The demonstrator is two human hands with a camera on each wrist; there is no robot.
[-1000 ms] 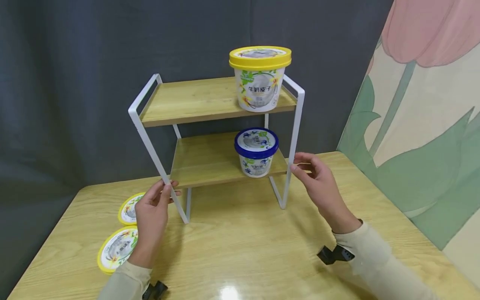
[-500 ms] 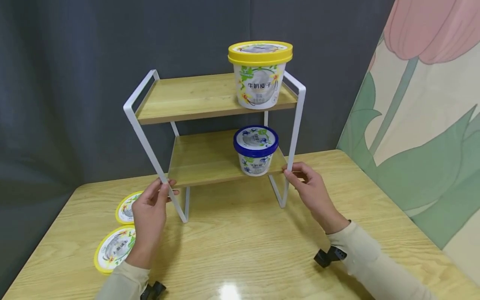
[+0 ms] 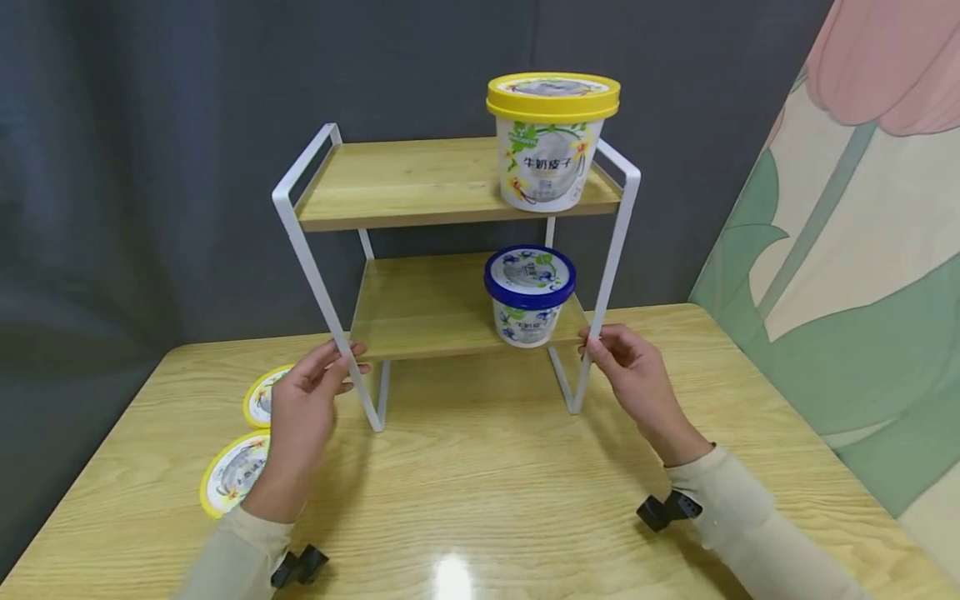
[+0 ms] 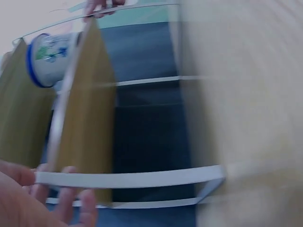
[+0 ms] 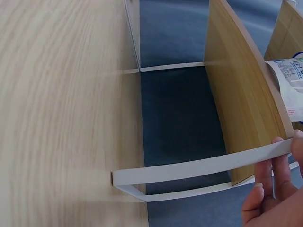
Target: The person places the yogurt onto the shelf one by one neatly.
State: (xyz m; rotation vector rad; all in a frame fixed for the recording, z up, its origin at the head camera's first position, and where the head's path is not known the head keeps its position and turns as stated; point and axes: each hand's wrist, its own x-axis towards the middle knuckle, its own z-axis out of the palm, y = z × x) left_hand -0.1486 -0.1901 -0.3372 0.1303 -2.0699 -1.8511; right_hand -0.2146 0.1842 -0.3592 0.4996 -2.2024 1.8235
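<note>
A two-tier shelf rack (image 3: 397, 182) with wooden boards and a white metal frame stands on the table. My left hand (image 3: 300, 417) pinches its left front leg beside the lower board, thumb in front and fingers behind. The right hand (image 3: 643, 392) pinches the right front leg at about the same height. In the right wrist view, its fingers (image 5: 265, 177) curl behind the white bar. A large tub with a yellow lid (image 3: 550, 162) sits at the right of the top board. Below it, a smaller tub with a blue lid (image 3: 529, 287) stands on the lower board.
Two more yellow lids (image 3: 236, 477) show at table level on the left, partly hidden by my left hand and arm. A dark curtain (image 3: 427, 67) hangs behind the rack. The wall with painted tulips (image 3: 885, 275) borders the wooden table (image 3: 480, 492) on the right.
My right hand has slid down the right leg, and its fingers now close round it. The left hand keeps its hold. The head view has shifted, while both tubs stay in place on the boards.
</note>
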